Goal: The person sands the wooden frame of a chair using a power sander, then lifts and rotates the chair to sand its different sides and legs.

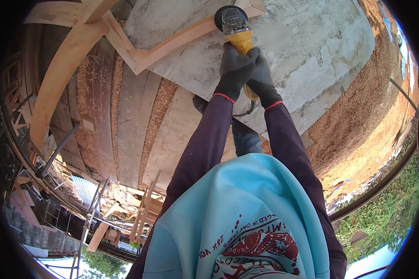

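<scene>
A yellow angle grinder [241,41] with a round black disc [224,16] is held out in front of me by both gloved hands. My left hand [236,65] wraps round its body just behind the head. Beside it, my right hand [261,76] grips the body too, and the grinder's rear end shows below between my wrists. The disc overlaps a pale wooden piece [186,39] that has angled joints and lies over a grey, scuffed board. A dark cord [251,109] trails from the tool toward my legs.
The grey board [312,60] spreads under the work. To the left, a curved wooden beam [63,76] meets other timbers over long planks [137,116] with shavings in the gaps. Heaped wood shavings [349,121] lie to the right. A dark rail [377,188] runs along the platform edge.
</scene>
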`<act>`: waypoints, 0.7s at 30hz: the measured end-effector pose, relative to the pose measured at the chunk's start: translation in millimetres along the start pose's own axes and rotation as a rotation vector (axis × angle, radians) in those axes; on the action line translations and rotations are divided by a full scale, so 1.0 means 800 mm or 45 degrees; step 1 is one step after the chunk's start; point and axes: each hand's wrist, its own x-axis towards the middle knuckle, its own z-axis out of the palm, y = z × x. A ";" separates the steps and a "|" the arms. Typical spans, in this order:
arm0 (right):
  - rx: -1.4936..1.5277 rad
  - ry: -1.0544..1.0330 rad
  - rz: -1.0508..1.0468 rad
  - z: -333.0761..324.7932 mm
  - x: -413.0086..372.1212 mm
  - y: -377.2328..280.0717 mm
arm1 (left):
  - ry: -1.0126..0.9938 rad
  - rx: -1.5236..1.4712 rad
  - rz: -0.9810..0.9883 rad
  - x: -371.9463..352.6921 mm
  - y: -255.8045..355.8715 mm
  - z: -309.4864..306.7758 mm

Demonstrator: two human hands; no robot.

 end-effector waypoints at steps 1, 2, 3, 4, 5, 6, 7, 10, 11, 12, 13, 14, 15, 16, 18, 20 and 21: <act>-0.004 0.046 0.008 -0.012 0.001 0.000 | -0.037 0.000 -0.005 0.002 0.005 0.012; -0.009 0.091 0.015 -0.023 0.002 0.000 | -0.074 -0.002 -0.011 0.004 0.009 0.024; -0.103 0.141 -0.016 -0.030 0.005 0.005 | -0.037 0.035 0.020 0.004 0.016 0.035; -0.101 0.145 -0.015 -0.038 0.008 0.009 | -0.041 0.037 0.022 0.003 0.021 0.042; -0.041 0.152 -0.018 -0.044 0.012 0.014 | -0.072 0.102 -0.011 0.005 0.027 0.047; 0.020 0.154 -0.019 -0.048 0.012 0.014 | -0.100 0.168 -0.047 0.005 0.030 0.051; 0.019 0.171 -0.051 -0.051 0.013 0.014 | -0.118 0.134 -0.050 0.007 0.033 0.054; -0.025 0.134 0.002 -0.059 0.017 0.014 | -0.118 0.136 -0.048 0.010 0.036 0.058; 0.010 0.128 0.003 -0.054 0.017 0.016 | -0.091 0.194 -0.060 0.008 0.036 0.055; -0.025 0.061 0.017 -0.053 0.015 0.014 | -0.086 0.129 -0.067 0.005 0.036 0.049; -0.045 0.050 0.008 -0.046 0.014 0.013 | -0.069 0.107 -0.078 0.001 0.033 0.040; -0.072 0.047 0.000 -0.041 0.012 0.012 | -0.059 0.080 -0.086 -0.003 0.031 0.033; -0.079 0.032 -0.004 -0.032 0.008 0.010 | -0.045 0.072 -0.092 -0.005 0.026 0.024; -0.088 0.024 -0.019 -0.020 0.004 0.008 | -0.033 0.028 -0.094 -0.007 0.020 0.013; -0.103 -0.008 -0.045 0.001 -0.003 0.008 | 0.003 -0.025 -0.099 -0.013 0.005 -0.008; -0.138 -0.095 -0.080 0.027 -0.009 0.012 | 0.089 -0.066 -0.099 -0.020 -0.015 -0.032; -0.124 -0.103 -0.068 0.041 -0.018 0.001 | 0.096 -0.046 -0.130 -0.028 -0.013 -0.050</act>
